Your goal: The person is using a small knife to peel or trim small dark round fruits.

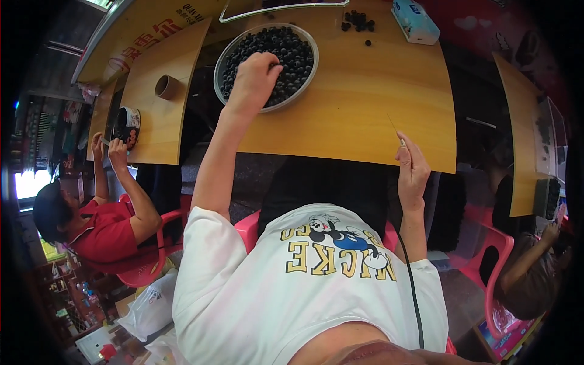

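Observation:
A round clear bowl full of small dark round fruits stands at the far middle of the wooden table. My left hand reaches into the bowl, its fingers curled down among the fruits. My right hand rests at the table's near edge and pinches a thin stick that points up and away. A few loose dark fruits lie beyond the bowl.
A light blue tissue pack lies at the far right of the table. On my left, a person in red works at another wooden table with a cardboard tube. Another person sits at the right, beside pink chairs.

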`<state>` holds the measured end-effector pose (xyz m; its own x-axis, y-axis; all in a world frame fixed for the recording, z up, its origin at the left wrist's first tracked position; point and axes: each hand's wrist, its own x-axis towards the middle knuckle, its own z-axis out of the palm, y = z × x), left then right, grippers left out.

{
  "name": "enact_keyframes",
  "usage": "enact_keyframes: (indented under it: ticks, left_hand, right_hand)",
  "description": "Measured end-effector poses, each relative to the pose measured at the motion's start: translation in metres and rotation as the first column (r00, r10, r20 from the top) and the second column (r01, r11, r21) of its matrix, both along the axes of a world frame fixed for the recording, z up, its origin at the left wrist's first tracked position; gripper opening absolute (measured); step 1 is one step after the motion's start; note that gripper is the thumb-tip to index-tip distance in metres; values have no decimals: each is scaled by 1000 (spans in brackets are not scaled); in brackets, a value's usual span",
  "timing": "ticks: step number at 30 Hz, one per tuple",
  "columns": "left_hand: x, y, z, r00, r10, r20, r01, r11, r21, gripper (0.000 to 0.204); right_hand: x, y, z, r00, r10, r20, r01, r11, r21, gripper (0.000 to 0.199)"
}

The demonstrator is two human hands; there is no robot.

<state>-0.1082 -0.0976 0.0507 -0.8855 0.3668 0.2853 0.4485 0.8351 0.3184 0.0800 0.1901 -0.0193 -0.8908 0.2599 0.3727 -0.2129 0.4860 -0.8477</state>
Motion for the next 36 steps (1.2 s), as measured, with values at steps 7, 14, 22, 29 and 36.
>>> enact_keyframes:
  ticks: [7,14,22,29,36]
  left_hand:
    - [66,49,6,421,-811,406,-636,56,770,16]
    - [115,95,-39,228,-908,352,-804,29,594,17]
    - [129,101,-45,299,-881,367,-789,-12,614,19]
    - [131,98,-55,309,-902,300,-804,-80,589,18]
    - [125,91,-62,297,-939,175,-798,-143,586,16]
  right_hand:
    - [-3,-2,22,996,91,25,-89,994,-63,24]
    - [-15,-26,50,973,163,-165,-131,973,188,40]
    - [-14,-24,37,953,111,-282,-9,941,338,30]
    - [-13,-28,36,937,123,-326,27,907,420,26]
    - [-5,-27,44,945,200,-257,-57,879,474,33]
